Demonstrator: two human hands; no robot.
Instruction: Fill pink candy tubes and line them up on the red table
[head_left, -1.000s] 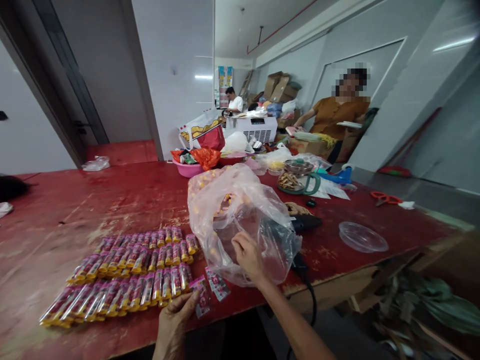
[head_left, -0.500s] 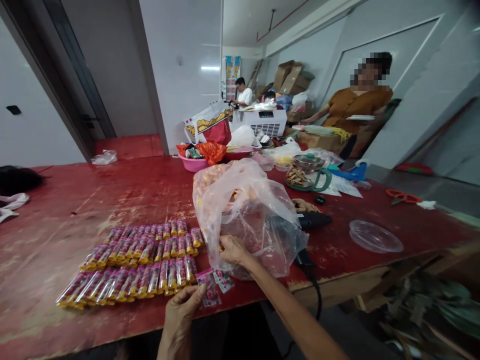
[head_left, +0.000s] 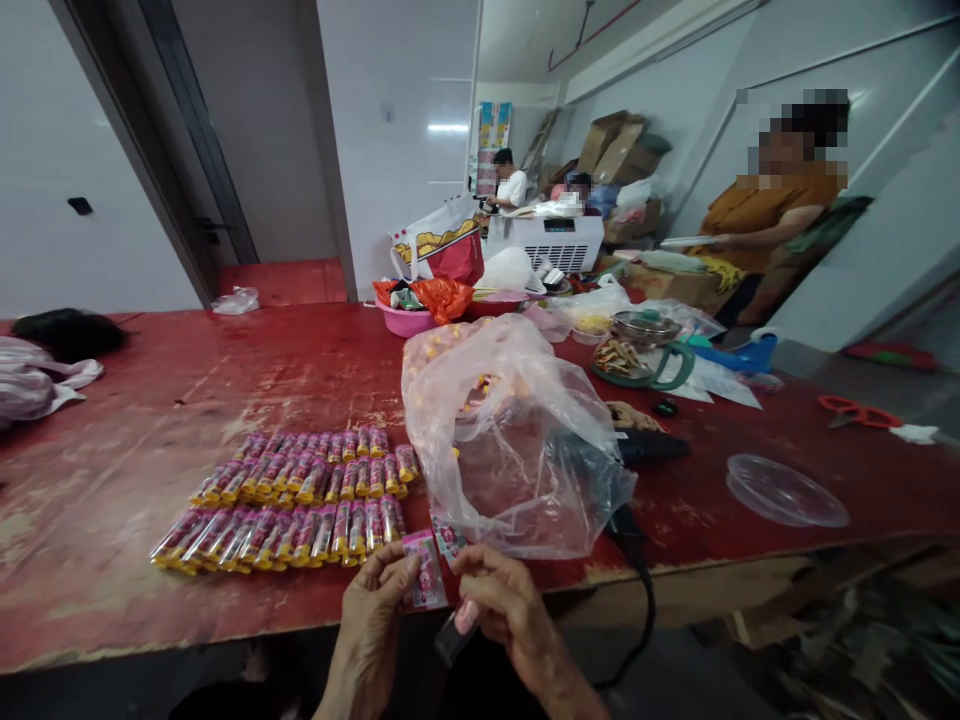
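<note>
Between thumb and fingers my left hand (head_left: 375,610) pinches a flat pink printed sleeve (head_left: 424,572) at the table's front edge. Just to its right, my right hand (head_left: 506,610) holds a small clear tube (head_left: 455,632) with something pink in it, tilted downward. A second printed sleeve (head_left: 448,540) lies beside the first, partly behind my right hand. Left of the hands, rows of pink tubes with yellow ends (head_left: 300,535) lie on the table. Behind the hands stands a large clear plastic bag (head_left: 517,450) with yellow and pink pieces inside.
The red table (head_left: 247,390) bears a pink basin (head_left: 405,320), a glass pot (head_left: 637,365), a dark tool (head_left: 652,446) with a cable, clear lids (head_left: 784,490) and red scissors (head_left: 859,412). A person in an orange top (head_left: 780,215) stands at the right; two others are farther back.
My right hand has come out of the plastic bag to beside my left hand, now with a small tube. The view has shifted left, and the person in orange now holds a white object in front.
</note>
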